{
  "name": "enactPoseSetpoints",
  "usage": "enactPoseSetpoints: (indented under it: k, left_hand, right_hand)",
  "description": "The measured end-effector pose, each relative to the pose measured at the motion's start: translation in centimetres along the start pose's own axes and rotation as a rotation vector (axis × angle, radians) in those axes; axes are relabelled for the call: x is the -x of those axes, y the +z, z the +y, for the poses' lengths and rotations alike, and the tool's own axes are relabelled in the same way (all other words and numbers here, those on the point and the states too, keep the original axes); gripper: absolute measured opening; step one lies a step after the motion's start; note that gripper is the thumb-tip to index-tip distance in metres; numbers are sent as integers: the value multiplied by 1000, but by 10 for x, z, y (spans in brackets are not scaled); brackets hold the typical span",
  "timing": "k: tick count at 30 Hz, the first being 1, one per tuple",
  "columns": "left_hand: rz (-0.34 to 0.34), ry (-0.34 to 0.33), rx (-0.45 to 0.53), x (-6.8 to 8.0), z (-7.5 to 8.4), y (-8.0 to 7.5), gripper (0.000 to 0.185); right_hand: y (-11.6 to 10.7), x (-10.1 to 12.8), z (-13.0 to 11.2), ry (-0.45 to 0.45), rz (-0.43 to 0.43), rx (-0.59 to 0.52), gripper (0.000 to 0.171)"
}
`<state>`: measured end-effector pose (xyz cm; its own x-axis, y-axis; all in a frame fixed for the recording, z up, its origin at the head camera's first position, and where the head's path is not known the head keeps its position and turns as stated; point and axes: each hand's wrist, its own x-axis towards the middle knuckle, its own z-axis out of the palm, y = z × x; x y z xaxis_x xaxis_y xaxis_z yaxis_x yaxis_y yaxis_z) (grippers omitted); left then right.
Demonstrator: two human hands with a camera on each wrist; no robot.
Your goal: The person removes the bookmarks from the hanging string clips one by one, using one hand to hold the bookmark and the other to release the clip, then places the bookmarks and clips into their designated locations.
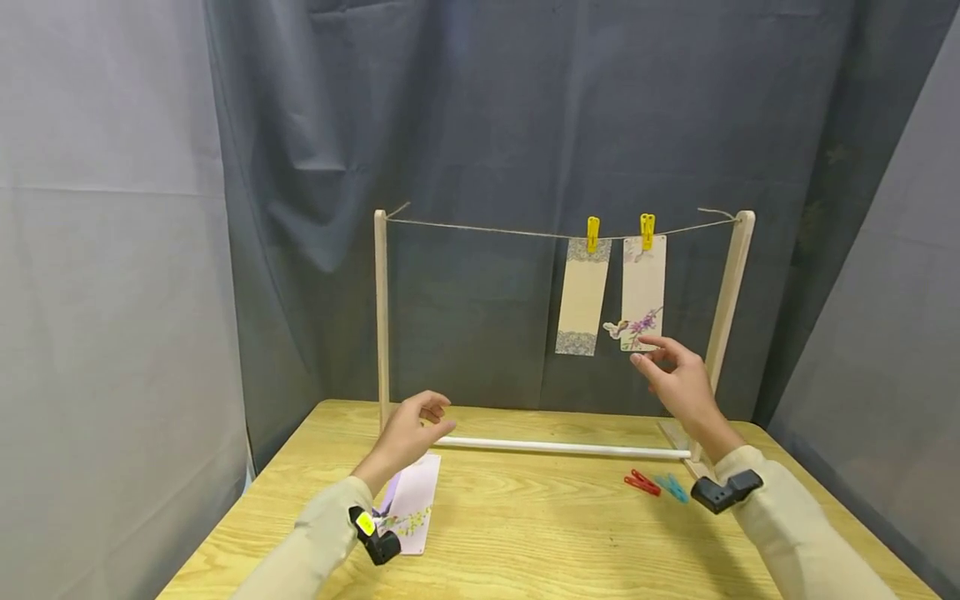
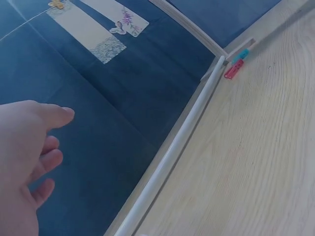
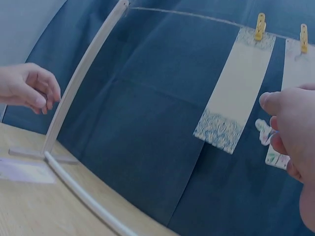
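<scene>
A wooden frame [image 1: 382, 317] carries a twine line [image 1: 487, 231]. Two paper bookmarks hang from it on yellow pegs: a lace-patterned one [image 1: 582, 296] [image 3: 236, 93] and a floral one [image 1: 642, 292]. My right hand [image 1: 675, 379] hovers just below the floral bookmark, fingers loosely curled, holding nothing. My left hand [image 1: 408, 433] [image 2: 24, 157] floats above the table near the frame's left post, empty with relaxed fingers. A third bookmark [image 1: 411, 504] lies flat on the table under my left wrist.
A red peg [image 1: 642, 482] [image 2: 232, 70] and a blue peg [image 1: 672, 487] [image 2: 240, 55] lie on the wooden table [image 1: 525, 533] by the frame's right foot. A white bottom rail [image 1: 562, 447] [image 2: 172, 147] joins the posts. Grey cloth hangs behind.
</scene>
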<state>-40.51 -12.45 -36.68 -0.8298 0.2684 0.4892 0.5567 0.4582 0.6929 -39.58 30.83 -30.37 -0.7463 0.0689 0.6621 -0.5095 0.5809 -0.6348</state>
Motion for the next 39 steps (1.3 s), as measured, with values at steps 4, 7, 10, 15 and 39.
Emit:
enactPoseSetpoints:
  k: [4,7,10,15,39]
  left_hand:
    - [4,40,25,-9,2,7,30]
    - [16,67,41,-18,4,12,29]
    - [22,80,60,-26,8,16,28]
    - [38,87,56,-39,16,22,27]
    - [49,17,145,-86,35,58,39]
  right_hand:
    - [-1,-9,-8,12,5,-32,44]
    - [-2,-15,-14,18,-4,-58,47]
    - [-1,-22,-21,14,-18,-79,49]
    - [-1,-32,-29,7,-53,-117,50]
    - [-12,-79,-55,28,-244,-179,67]
